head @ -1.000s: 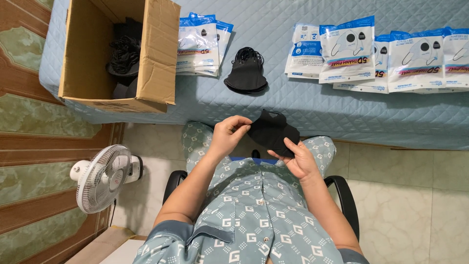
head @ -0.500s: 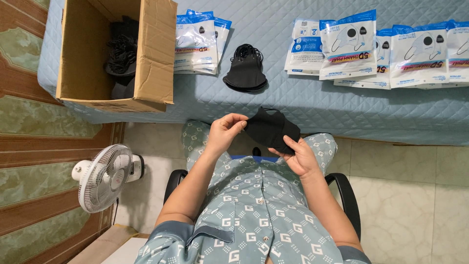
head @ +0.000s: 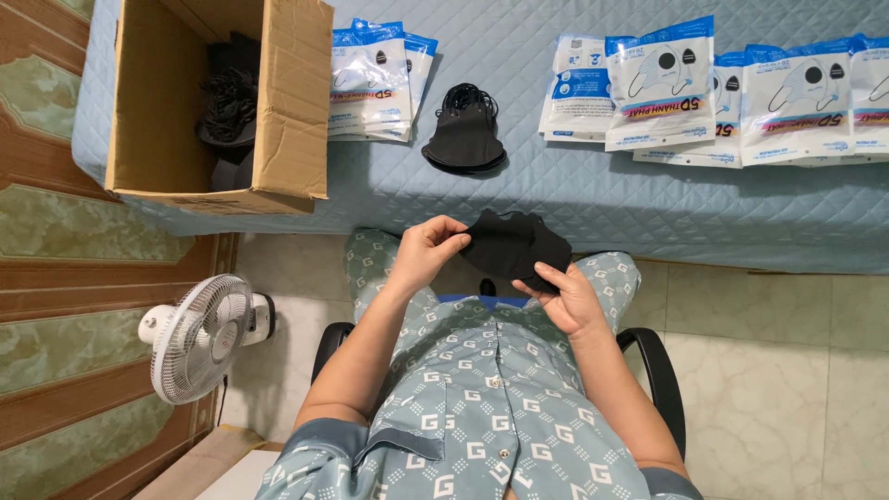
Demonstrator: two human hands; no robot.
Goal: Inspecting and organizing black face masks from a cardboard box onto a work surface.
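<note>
Black mask [head: 514, 245] between both hands [head: 500, 278]

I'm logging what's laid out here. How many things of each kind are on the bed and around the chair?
Boxes: 1
Packet stacks: 2 (left, right)
Loose mask piles on the bed: 1
Masks held in left hand and right hand: 1
Fans: 1
Total: 6
</note>
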